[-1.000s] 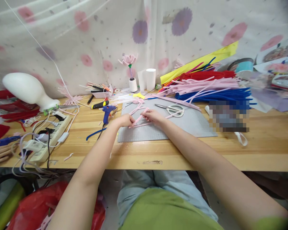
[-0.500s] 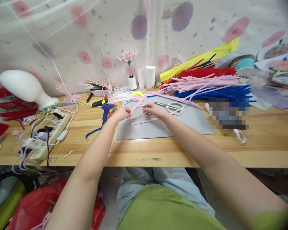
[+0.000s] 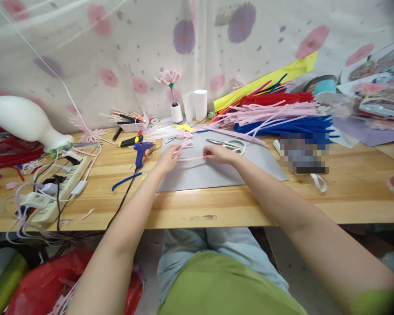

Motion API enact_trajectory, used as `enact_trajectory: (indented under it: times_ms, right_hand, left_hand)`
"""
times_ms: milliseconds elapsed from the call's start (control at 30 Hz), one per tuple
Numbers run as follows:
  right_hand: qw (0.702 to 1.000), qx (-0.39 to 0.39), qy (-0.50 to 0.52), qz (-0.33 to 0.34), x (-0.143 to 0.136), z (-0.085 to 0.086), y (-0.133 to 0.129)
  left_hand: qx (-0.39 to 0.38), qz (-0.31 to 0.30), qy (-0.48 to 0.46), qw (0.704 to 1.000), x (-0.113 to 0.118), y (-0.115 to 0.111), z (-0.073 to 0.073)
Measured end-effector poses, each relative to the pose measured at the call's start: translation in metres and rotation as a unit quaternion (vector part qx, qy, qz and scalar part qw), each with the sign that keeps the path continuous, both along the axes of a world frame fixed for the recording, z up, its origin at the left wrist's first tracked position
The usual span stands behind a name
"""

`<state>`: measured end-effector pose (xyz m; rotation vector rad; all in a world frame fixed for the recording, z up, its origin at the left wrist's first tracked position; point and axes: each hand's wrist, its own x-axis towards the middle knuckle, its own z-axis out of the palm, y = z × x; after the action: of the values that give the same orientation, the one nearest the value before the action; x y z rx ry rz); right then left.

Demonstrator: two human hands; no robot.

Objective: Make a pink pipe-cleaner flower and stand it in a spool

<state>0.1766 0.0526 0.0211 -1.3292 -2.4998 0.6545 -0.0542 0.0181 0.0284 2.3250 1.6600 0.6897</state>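
Over the grey cutting mat [image 3: 213,180], my left hand [image 3: 169,158] is closed round pink pipe cleaners, some bent ends poking up above the fingers. A single straight pink pipe cleaner [image 3: 191,159] stretches level between both hands. My right hand [image 3: 216,154] pinches its right end, the fingers curled. Scissors with pale handles [image 3: 233,145] lie just behind my right hand. A small pink looped piece [image 3: 183,135] and a yellow clip-like piece [image 3: 184,127] rest on the mat's far edge.
A blue glue gun [image 3: 140,153] stands left of the mat, its cord running off the front edge. A power strip [image 3: 65,188] with tangled cables sits farther left. Pink pipe cleaners [image 3: 272,113] and blue ones [image 3: 289,127] are heaped at right. A pink flower [image 3: 169,78] stands behind.
My right hand has closed on the straight pink pipe cleaner, which now lies raised between both hands. My left hand has shifted slightly left, and the view has turned a little right.
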Motion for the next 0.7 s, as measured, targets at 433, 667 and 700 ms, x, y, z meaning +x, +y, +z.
enact_trajectory:
  times_ms: [433,667,700]
  right_hand:
    - [0.866,-0.271,0.417,-0.040,-0.001,0.023,0.004]
    - [0.649,-0.395,0.635,-0.140,-0.051,0.022,-0.004]
    - [0.640,-0.386,0.644,-0.160,-0.056,0.022,-0.005]
  left_hand:
    - [-0.225,0.060,-0.376,0.897,0.013,-0.016,0.006]
    - [-0.281,0.113,-0.557,0.773,0.068,-0.010,0.005]
    - [-0.277,0.111,-0.548,0.781,0.072,-0.009,0.004]
